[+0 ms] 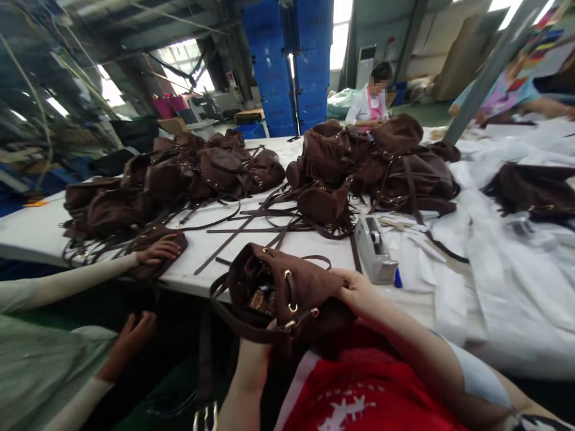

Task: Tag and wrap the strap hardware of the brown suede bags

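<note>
A dark brown drawstring bag [309, 281] lies tilted in front of me, its mouth facing left, with gold eyelets and a strap hanging from it. Something patterned shows inside the opening. At the bag's base, my right hand [357, 292] grips the brown material between thumb and fingers. My left hand [265, 335] supports it from below near the mouth; most of its fingers are hidden behind the bag. A long strap with gold metal ends [205, 416] dangles at the lower left.
Brown bags are heaped on the white table [27, 233], in a left pile [220, 170] and a right pile [327, 155]. A tape dispenser [375, 251] stands near my right hand. A co-worker's hand [159, 250] rests on another bag at left. White wrapping sheets [503, 287] cover the right side.
</note>
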